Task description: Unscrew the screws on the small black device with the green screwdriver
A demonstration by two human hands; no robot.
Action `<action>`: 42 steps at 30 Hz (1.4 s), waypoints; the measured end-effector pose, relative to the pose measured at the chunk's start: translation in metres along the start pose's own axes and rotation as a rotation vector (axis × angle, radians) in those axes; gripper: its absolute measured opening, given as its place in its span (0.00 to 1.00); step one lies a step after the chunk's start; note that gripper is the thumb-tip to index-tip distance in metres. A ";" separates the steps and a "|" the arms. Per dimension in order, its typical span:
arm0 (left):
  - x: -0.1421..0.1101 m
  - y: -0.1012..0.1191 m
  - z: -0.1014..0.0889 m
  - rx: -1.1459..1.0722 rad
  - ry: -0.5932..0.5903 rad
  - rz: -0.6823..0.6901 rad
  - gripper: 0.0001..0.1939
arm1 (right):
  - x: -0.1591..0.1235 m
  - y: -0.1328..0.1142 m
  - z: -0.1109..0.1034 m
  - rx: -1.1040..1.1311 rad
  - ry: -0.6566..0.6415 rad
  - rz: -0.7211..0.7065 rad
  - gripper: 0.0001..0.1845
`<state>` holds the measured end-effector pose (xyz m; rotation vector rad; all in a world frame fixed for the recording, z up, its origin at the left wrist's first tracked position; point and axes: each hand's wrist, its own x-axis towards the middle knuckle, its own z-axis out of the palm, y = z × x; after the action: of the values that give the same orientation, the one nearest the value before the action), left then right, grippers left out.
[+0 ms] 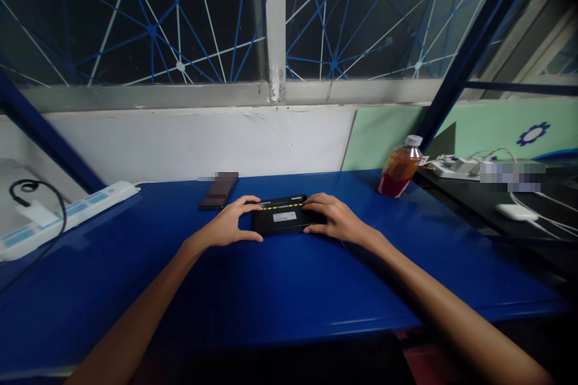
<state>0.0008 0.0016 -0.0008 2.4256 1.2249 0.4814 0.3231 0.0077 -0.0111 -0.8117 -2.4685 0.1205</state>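
Note:
A flat black box [275, 224] lies on the blue table, with a white label and a row of yellow marks along its top. My left hand [229, 222] is at its left end, thumb and fingers spread apart around the corner; the index fingertips reach the back edge and the thumb lies by the front edge. At the other end, my right hand [334, 216] grips the box, fingers over the top and thumb at the front. The right end of the box is partly hidden by this hand.
Behind my left hand lies a dark phone [219, 190]. A bottle of reddish drink with a white cap [400, 168] stands at the back right. A white power strip [76, 210] runs along the left side. Cables and a white charger [517, 212] sit on a dark surface at right.

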 end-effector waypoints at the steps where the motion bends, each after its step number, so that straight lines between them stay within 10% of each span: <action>1: 0.000 -0.001 0.001 0.004 -0.005 -0.003 0.33 | 0.000 0.000 0.001 -0.008 -0.011 0.004 0.26; 42: -0.004 -0.004 -0.014 0.045 -0.069 -0.020 0.33 | 0.007 -0.012 0.003 0.004 0.032 -0.012 0.25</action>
<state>-0.0107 0.0029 0.0086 2.4430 1.2424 0.3644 0.3101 0.0018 -0.0076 -0.7905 -2.4425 0.1074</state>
